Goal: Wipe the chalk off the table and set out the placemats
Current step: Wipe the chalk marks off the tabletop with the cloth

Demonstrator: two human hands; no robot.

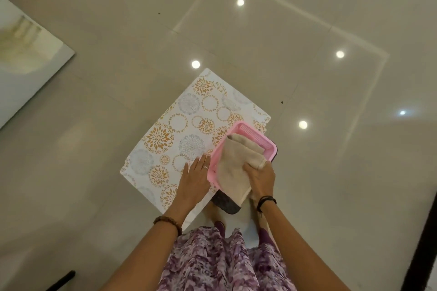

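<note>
Where basket (pixel 246 146) overhangs: cloth (pixel 234 168) draped.

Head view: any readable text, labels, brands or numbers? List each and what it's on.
None readable.
Patterned tabletop: floral and circle motifs only, no lettering.
Pink basket: no label visible.
Beige cloth, gripped by the right hand: plain.
Dark placemats under the basket: no print visible.

A small patterned table (pixel 189 125) stands on glossy floor (pixel 307 172), open on its far, left and right sides. Its near right corner is crowded: a pink basket (pixel 248 132), a draped beige cloth (pixel 234 168) and both hands. The tabletop's left and far parts lie bare.
</note>
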